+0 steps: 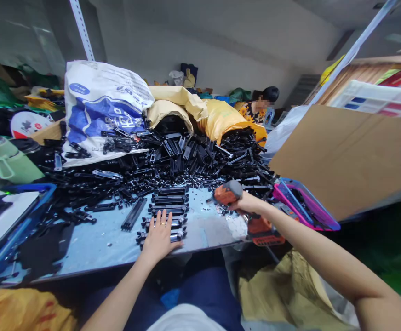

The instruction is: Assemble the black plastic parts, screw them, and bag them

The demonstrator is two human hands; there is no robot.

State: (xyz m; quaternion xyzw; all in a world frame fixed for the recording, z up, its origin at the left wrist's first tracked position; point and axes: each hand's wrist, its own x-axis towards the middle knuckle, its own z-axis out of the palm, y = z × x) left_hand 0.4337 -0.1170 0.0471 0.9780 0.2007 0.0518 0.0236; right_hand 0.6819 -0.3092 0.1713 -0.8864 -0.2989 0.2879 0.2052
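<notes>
My left hand (158,232) lies with fingers spread over the near end of a row of black bracket-like parts (169,201), set side by side on the light blue tabletop (100,243). My right hand (247,203) is wrapped round the handle of an orange and black cordless drill (228,192), whose nose points left toward the row. The drill's base hangs near the table's front edge. Left of the row lies a small bundle of long black strips (134,214). Small loose screws and bits (200,179) are scattered beyond the row.
A large heap of black parts (186,154) covers the back of the table, spilling from a white-blue sack (107,101) and a yellow bag (231,120). A pink basket (299,207) stands right, a blue tray (45,193) left. Cardboard (352,156) leans at right. Another person (259,108) is behind.
</notes>
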